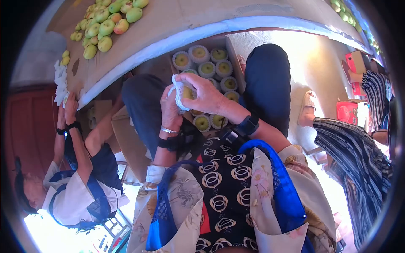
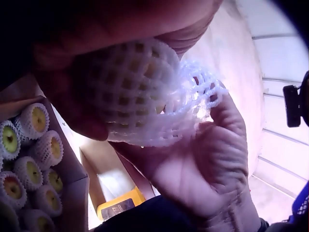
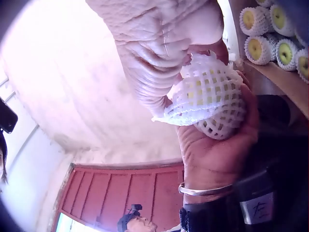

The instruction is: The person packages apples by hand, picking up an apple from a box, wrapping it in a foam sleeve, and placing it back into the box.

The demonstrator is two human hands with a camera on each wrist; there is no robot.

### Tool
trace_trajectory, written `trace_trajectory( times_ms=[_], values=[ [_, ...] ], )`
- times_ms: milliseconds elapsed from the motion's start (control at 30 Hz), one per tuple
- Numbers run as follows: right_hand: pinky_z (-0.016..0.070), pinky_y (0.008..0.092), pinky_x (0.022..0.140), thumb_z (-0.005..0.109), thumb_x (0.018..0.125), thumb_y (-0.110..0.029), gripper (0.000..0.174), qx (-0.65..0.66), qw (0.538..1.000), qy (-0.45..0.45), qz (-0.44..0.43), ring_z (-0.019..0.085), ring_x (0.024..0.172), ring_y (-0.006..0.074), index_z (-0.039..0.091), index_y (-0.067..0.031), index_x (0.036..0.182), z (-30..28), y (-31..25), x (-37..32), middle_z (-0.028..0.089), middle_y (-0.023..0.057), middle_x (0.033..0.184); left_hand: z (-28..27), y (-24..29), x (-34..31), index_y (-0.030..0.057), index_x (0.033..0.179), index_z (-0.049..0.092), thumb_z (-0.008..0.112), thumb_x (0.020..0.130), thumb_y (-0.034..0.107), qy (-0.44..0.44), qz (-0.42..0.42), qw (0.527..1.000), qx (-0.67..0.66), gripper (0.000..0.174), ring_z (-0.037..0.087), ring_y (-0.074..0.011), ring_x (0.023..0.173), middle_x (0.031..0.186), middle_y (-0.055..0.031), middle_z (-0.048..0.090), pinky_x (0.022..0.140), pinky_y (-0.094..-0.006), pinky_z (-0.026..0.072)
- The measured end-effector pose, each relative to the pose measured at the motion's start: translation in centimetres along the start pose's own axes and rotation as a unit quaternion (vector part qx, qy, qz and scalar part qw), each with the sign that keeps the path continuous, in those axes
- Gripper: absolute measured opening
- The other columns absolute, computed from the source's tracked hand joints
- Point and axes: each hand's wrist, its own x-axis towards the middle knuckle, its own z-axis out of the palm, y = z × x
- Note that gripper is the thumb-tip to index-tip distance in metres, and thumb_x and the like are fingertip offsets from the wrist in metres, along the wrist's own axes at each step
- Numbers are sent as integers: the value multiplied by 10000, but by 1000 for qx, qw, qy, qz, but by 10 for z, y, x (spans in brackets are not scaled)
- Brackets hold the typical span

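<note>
Between the two hands is an apple in a white foam net (image 1: 185, 93), above the wearer's lap. My left hand (image 1: 170, 110) grips it from below and the side, its fingers curled round the net (image 2: 130, 92). The right hand (image 1: 206, 93) pinches the loose edge of the foam net (image 3: 186, 115) with thumb and fingers. In the right wrist view the net covers most of the apple, and its edge is bunched under the right thumb.
A cardboard box (image 1: 237, 63) of netted apples stands between the knees. Bare apples (image 1: 105, 28) lie on the table (image 1: 177, 25) ahead. Another person (image 1: 84, 185) works at the left beside white nets (image 1: 60, 82). Someone in striped trousers (image 1: 354, 147) is at the right.
</note>
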Motion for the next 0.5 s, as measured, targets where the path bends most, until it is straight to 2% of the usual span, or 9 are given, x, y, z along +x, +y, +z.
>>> trace_trajectory(
  times_ms=[33, 133, 233, 333, 500],
  values=[
    [407, 356, 877, 647, 687, -218, 463, 6, 1000, 0, -1, 535, 990, 307, 484, -19, 1072, 2, 1, 0, 545, 159, 1047, 1, 1, 0, 4, 1012, 545, 606, 822, 197, 11, 1, 1000, 5, 279, 595, -111, 751, 888, -57, 606, 660, -247, 486],
    [411, 364, 864, 637, 697, -234, 443, -13, 999, 10, -43, 535, 979, 314, 484, -17, 1052, 5, 3, -3, 543, 158, 1036, 0, 0, -3, 1, 1021, 545, 614, 813, 190, 3, 9, 1000, 3, 289, 594, -107, 748, 888, -56, 608, 663, -237, 479],
    [418, 379, 848, 637, 701, -242, 434, -71, 996, -9, -44, 532, 964, 328, 483, -10, 1033, 6, 5, -7, 540, 167, 1022, -6, -8, -3, 3, 1042, 541, 599, 820, 166, -16, 11, 1000, 0, 282, 595, -114, 770, 917, -57, 604, 679, -242, 484],
    [421, 395, 843, 645, 695, -252, 447, -99, 994, -14, -41, 530, 952, 340, 478, -4, 1028, 6, 1, -6, 538, 180, 1004, -5, -10, -5, 16, 1128, 494, 537, 865, 233, -32, 27, 999, -18, 343, 594, -166, 915, 1041, -76, 585, 793, -293, 494],
    [430, 382, 846, 635, 676, -201, 463, -125, 992, 9, -19, 538, 966, 341, 459, -32, 1069, 7, 2, 2, 529, 169, 1033, -18, -14, 11, 31, 1157, 478, 496, 886, 277, -48, -19, 993, -108, 367, 575, -176, 965, 1065, -71, 577, 839, -312, 473]
  ],
)
